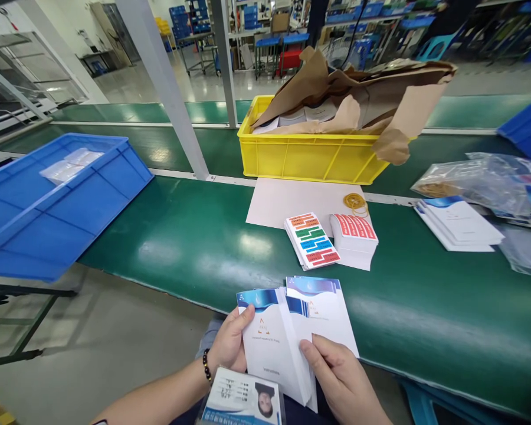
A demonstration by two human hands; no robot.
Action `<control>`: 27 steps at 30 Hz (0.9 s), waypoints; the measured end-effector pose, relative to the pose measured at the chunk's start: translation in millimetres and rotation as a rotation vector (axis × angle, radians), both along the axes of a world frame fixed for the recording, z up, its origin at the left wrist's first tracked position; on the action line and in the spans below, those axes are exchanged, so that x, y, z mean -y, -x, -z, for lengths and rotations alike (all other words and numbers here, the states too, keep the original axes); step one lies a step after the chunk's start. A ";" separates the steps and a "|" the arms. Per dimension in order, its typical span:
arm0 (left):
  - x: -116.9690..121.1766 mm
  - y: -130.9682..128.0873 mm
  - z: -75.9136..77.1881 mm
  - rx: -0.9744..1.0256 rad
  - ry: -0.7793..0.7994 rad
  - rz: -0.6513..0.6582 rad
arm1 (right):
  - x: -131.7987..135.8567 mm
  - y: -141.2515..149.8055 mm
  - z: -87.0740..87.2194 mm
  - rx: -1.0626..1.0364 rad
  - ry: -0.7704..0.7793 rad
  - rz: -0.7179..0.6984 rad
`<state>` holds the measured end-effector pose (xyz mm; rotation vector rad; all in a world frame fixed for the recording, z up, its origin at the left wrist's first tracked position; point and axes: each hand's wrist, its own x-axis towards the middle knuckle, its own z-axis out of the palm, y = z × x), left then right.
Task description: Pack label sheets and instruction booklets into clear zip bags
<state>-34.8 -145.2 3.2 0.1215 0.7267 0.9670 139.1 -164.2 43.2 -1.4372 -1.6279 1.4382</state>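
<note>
Between my hands is a fanned stack of white instruction booklets (265, 348) with blue top bands. My left hand (230, 341) is closed on the stack's left edge, thumb on the front cover. At the right edge, my right hand (338, 375) pinches the fanned booklets between thumb and fingers. Behind them another booklet (336, 316) lies at the belt's near edge, partly covered. Farther off stand a stack of coloured label sheets (312, 242) and a stack of red-and-white printed cards (354, 236). An ID badge (243, 398) hangs below my left hand.
A yellow crate (310, 156) with brown paper stands on the green belt (194, 236). Rubber bands (355, 202) lie on a white sheet (278, 203). A blue bin (62, 206) is at left; more booklets (460, 221) and plastic bags (478, 177) are at right. A metal post (163, 88) rises behind.
</note>
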 end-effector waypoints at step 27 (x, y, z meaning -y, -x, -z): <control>-0.6 2.6 8.1 0.173 -0.007 0.053 | -3.7 0.9 3.7 -0.171 0.129 0.157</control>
